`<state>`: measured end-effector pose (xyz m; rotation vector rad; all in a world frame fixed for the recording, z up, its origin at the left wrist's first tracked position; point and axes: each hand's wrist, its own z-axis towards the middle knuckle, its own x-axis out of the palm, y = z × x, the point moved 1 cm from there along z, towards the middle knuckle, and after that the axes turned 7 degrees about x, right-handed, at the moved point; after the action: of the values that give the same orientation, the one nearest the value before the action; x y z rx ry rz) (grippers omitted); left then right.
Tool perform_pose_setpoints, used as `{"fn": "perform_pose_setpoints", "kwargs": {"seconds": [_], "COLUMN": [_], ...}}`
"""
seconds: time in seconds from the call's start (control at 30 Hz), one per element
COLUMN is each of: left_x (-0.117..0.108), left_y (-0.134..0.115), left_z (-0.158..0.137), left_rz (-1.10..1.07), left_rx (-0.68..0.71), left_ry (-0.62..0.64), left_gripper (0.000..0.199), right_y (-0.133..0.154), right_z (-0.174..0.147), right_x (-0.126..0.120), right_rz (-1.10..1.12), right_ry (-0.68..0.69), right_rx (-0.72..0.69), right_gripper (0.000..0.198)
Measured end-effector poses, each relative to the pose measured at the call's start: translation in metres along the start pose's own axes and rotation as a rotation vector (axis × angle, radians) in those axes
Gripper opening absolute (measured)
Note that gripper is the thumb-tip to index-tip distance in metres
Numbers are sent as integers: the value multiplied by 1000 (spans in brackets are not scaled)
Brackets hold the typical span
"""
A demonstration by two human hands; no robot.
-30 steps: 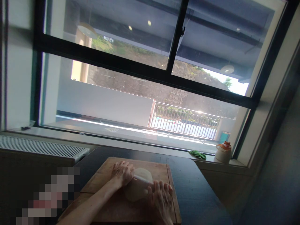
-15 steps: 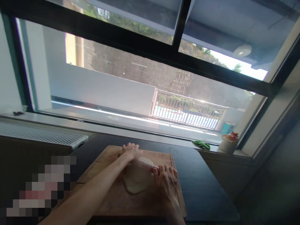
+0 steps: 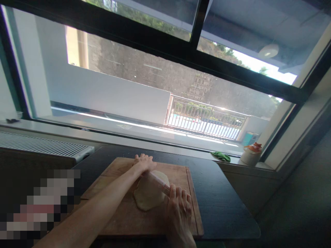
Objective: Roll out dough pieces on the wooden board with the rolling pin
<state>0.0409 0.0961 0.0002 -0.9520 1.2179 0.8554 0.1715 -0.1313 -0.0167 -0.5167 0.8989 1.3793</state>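
Observation:
A flattened round of pale dough [image 3: 147, 196] lies on a wooden cutting board [image 3: 124, 220]. Across the dough runs a slim rolling pin [image 3: 160, 184], slanting from upper left to lower right. My left hand [image 3: 143, 163] is closed around its far end, near the back of the board. Around the near end my right hand [image 3: 179, 203] is closed, fingers curled over it, just off the dough's right edge. The ends of the pin inside both hands are hidden.
The board rests on a dark table [image 3: 217, 203] under a wide window. On the sill are a green cloth [image 3: 221, 156] and a white pot [image 3: 250, 155] with an orange-brown top. A radiator [image 3: 49, 146] stands at the left. A blurred patch covers the lower left.
My right hand has come nearer and a little left, turning the pin to a steeper slant on the dough. My left hand has shifted slightly. The view has tilted a little.

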Motion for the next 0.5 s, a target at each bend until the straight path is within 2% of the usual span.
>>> {"fn": "perform_pose_setpoints", "kwargs": {"seconds": [0.3, 0.5], "left_x": [-21, -27], "left_y": [-6, -10], "left_z": [-38, -57], "left_rz": [-6, -17], "left_rx": [20, 71], "left_ry": [-15, -49], "left_gripper": [42, 45], "right_y": [18, 26], "right_z": [-30, -37], "right_x": [-11, -17], "right_rz": [-88, -145], "right_ry": [-2, 33], "right_rx": [-24, -49], "right_gripper": [42, 46]}}
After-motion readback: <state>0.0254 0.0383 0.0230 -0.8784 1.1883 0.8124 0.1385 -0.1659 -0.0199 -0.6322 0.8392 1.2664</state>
